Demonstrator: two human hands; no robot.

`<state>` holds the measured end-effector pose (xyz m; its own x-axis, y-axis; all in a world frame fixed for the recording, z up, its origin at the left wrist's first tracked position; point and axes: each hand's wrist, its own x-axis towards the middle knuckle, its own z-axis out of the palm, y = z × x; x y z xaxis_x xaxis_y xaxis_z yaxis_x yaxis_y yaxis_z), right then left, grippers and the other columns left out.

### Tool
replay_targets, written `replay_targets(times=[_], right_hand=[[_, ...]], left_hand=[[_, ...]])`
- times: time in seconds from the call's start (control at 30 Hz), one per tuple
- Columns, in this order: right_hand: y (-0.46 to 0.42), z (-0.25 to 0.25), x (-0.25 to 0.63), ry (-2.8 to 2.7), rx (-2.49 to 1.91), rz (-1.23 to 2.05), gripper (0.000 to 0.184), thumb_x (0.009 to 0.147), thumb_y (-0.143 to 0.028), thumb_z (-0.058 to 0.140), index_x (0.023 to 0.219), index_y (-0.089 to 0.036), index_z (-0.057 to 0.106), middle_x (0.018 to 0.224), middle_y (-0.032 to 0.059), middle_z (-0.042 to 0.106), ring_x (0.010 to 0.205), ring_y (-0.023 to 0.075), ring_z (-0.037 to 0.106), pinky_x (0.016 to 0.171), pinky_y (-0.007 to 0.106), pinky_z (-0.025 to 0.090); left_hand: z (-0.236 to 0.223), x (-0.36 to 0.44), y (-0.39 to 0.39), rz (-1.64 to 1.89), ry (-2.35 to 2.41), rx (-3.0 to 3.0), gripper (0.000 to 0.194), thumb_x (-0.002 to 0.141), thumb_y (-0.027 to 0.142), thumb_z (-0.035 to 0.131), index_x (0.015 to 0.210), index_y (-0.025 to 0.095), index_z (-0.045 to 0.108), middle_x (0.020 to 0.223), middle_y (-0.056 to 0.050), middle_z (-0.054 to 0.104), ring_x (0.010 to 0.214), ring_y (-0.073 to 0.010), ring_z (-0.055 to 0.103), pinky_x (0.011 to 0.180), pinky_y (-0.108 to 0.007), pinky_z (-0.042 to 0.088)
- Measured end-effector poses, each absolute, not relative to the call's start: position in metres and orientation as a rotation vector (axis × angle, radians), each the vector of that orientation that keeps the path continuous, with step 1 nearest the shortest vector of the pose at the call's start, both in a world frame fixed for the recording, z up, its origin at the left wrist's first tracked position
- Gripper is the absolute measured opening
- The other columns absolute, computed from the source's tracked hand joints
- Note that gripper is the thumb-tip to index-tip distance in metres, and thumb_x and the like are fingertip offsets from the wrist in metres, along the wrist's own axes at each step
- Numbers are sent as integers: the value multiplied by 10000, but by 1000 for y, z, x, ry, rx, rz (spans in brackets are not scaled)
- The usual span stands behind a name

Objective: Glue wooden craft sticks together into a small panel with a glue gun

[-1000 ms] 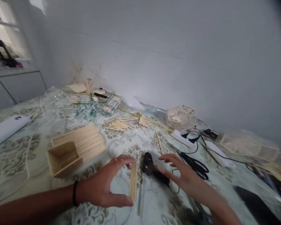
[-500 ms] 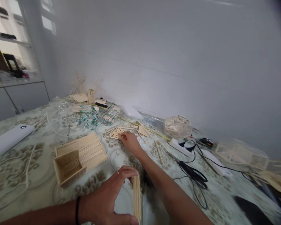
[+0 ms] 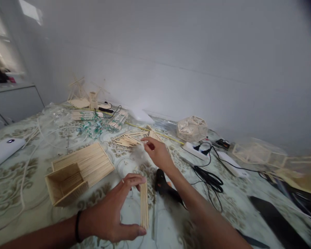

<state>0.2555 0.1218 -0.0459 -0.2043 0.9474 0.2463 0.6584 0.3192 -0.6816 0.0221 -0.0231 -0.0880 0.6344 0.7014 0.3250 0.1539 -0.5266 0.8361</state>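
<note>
My left hand (image 3: 114, 209) grips a narrow strip of wooden sticks (image 3: 144, 205) lengthwise, fingers at its top end and thumb at its bottom. My right hand (image 3: 158, 152) is raised just right of a loose pile of wooden sticks (image 3: 126, 140), its fingers curled into a pinch. A faint blur hangs below those fingertips, and I cannot make out what they hold. Left of my left hand, an open box of sticks (image 3: 67, 186) rests against a flat stick panel (image 3: 93, 160). Beneath my right forearm lies a black tool (image 3: 167, 188), probably a glue gun, partly covered.
A white power strip (image 3: 195, 151) with black plugs and a coiled black cable (image 3: 208, 178) lie at right. Stick frames (image 3: 191, 128) stand by the wall. Packaged sticks (image 3: 88, 115) lie at the back left, a white device (image 3: 5, 152) at far left.
My right hand has drawn back from the stick pile towards the right, uncovering the black tool. My left hand keeps its grip on the strip. The whole view has shifted slightly.
</note>
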Motion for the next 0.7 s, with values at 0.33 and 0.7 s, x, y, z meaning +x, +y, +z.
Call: replay_targets(times=[0.33,0.7], right_hand=[[-20,-26,314,-1625,-1275,937,321,1007,-503,744,878,-225,841,932,70,784,774,201,725,724,319,612],[-35,-69,281,-1222,-1226,1396,405,912,-611,857,975,-244,697,731,-34,690,623,178,689,598,302,612]], left_hand=[[-81,26,-25,852,784,2106,997,807,265,895,1618,327,319,1640,-164,499,1558,-439,501,1327,-686,411],[-81,27,-21,910,774,2168,973,809,236,886,1626,315,364,1630,-159,536,1546,-411,533,1301,-641,463]])
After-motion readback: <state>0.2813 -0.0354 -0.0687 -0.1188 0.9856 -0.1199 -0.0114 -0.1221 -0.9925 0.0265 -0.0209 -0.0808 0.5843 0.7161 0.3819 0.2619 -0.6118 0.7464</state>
